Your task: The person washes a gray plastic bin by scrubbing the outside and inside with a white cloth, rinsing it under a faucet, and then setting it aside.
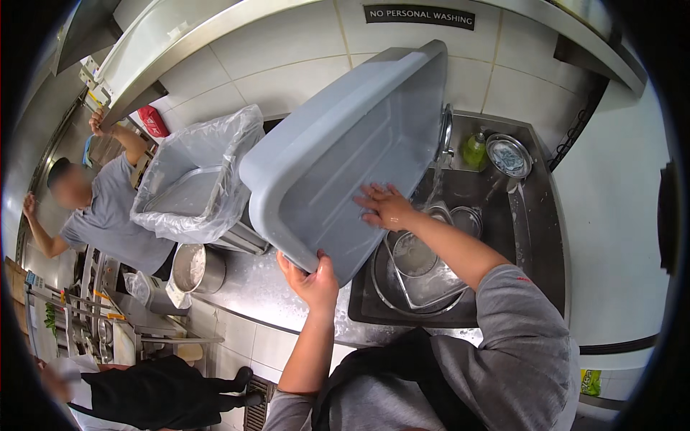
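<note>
A large grey plastic tub (345, 134) stands tilted on its side over the left part of the sink. My left hand (312, 277) grips its near lower rim, the thumb on the inner side. With fingers spread, my right hand (385, 207) lies against or just over the wet inside of the tub. Water runs from the metal tap (446, 132) just beyond my right hand. Below, in the dark sink (498, 215), lie a rectangular metal pan (431, 285) and round metal dishes, partly hidden by my right forearm.
A green soap bottle (474, 152) and a round metal bowl with a scouring pad (508, 156) stand at the sink's back. Left are a plastic-lined bin (188, 178) and a metal pot (198, 268). Two people stand further left. A metal shelf (215, 32) runs overhead.
</note>
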Demonstrator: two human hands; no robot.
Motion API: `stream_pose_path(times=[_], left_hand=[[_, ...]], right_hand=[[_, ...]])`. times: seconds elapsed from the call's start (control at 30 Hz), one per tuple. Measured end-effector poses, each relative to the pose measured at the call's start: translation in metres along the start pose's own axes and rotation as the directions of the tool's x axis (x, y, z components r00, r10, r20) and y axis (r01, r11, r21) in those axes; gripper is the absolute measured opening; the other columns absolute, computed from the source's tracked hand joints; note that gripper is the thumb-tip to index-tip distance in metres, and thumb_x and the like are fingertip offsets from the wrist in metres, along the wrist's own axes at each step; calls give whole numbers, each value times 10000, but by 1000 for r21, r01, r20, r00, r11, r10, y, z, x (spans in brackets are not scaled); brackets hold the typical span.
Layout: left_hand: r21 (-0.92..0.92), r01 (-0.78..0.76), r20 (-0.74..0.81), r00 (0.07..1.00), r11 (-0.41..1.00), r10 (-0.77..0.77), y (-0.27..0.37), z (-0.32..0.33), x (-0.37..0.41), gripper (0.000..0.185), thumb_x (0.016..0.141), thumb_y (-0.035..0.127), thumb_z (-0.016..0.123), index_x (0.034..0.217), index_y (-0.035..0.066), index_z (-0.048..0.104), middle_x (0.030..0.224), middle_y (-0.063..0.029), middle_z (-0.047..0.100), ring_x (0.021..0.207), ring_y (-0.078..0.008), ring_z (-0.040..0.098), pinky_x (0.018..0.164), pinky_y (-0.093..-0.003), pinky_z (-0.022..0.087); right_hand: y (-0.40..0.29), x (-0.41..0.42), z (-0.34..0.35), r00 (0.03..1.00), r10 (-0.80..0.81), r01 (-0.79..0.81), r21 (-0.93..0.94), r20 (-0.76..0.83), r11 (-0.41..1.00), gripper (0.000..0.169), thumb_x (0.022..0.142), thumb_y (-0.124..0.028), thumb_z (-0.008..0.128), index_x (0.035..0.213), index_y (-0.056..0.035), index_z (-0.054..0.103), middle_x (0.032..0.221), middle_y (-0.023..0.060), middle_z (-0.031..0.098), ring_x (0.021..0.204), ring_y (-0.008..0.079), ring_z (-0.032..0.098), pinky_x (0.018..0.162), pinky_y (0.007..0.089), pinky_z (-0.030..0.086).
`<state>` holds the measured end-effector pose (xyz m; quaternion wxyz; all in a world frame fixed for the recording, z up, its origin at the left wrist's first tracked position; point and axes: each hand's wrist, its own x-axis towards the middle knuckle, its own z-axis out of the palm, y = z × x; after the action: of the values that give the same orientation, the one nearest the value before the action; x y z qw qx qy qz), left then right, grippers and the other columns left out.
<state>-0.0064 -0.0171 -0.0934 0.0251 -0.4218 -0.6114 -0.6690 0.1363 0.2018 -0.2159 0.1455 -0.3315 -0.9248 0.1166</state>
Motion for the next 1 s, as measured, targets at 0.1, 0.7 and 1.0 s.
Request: stream_pose_path(times=[0.1, 0.7, 1.0], left_hand=[[-5, 8, 10, 1000, 1000, -8, -4, -10, -2, 206, 659, -37, 605, 860, -5, 569, 1104, -155, 492, 1051, -308, 495, 914, -366, 384], [-144, 184, 161, 974, 972, -160, -10, -121, 27, 255, 784, -66, 565, 1032, -6, 563, 940, -51, 610, 836, -126, 569, 805, -261, 434], [-264, 264, 121, 963, 928, -240, -56, -157, 30, 201, 832, -18, 582, 1033, -24, 574, 953, -56, 613, 826, -126, 572, 776, -267, 450]], right_hand=[[13, -9, -5, 991, 132, -129, -78, 35, 989, 575, 895, -460, 484, 1388, -179, 393, 1477, 94, 310, 1382, 297, 245, 1075, 591, 196], [78, -87, -17, 631, 681, -456, 888, 372, -62, 775, 846, -674, 456, 1419, -180, 288, 1409, 46, 393, 1238, 293, 405, 923, 533, 392], [60, -116, -38, 699, 593, -155, 894, 400, -421, 691, 916, -623, 336, 1354, -94, 412, 1351, 79, 476, 1225, 250, 465, 975, 478, 399]])
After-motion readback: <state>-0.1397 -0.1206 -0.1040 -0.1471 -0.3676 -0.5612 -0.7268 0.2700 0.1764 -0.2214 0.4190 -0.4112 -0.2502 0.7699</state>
